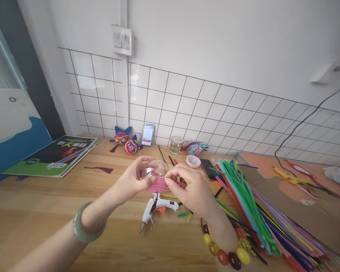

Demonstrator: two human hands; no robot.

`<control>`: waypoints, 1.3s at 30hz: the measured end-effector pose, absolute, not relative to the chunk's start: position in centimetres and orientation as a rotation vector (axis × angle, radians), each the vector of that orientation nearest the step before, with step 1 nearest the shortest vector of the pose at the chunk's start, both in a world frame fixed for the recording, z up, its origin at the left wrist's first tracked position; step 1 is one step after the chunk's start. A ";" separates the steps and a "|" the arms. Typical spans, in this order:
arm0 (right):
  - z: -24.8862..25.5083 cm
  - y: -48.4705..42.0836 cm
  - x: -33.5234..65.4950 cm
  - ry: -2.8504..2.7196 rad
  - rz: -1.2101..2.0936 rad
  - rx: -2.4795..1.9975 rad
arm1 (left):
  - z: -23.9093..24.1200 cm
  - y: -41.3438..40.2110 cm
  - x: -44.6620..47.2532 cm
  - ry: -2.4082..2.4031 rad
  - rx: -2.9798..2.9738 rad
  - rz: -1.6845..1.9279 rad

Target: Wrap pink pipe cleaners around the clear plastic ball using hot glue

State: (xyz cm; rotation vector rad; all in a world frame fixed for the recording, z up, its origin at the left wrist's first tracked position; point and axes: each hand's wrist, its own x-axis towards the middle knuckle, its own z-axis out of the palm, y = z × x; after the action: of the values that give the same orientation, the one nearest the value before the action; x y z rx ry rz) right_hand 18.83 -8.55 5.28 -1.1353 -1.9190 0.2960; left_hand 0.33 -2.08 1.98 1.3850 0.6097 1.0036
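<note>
My left hand (pixel 134 177) is closed around a clear plastic ball (pixel 155 168), thumb in front and fingers behind. Pink pipe cleaner (pixel 158 185) is wound in rows over the ball's lower part. At the ball's right edge, my right hand (pixel 189 187) pinches the pink pipe cleaner between thumb and forefinger. A dark tassel (pixel 153 205) hangs below the ball. Under it on the table lies a white hot glue gun (pixel 158 206) with an orange trigger, its nozzle towards me. My fingers hide part of the ball.
Bundled coloured pipe cleaners (pixel 252 204) spread over the right side. Along the wall stand finished striped figures (pixel 133 144), a lit phone (pixel 147 135) and a glass jar (pixel 176 145). A pink bowl (pixel 193 161) sits near a dark phone (pixel 208 169). A purple tassel (pixel 102 169) lies left.
</note>
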 end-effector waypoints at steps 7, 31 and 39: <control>5.3 -8.5 18.8 -1.927 0.291 -1.148 | 1.8 -2.0 0.4 0.609 1.353 0.987; 5.0 -8.4 18.9 -1.952 0.296 -1.160 | 1.4 -1.7 0.3 0.608 1.358 0.934; 5.0 -8.3 18.9 -1.960 0.284 -1.175 | 1.4 -1.7 0.3 0.612 1.361 0.910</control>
State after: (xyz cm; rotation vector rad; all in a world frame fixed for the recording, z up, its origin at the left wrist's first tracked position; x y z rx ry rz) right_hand 18.91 -8.31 4.97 -1.1748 -1.9599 0.2841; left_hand 0.29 -1.70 1.44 1.3613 0.6123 0.9100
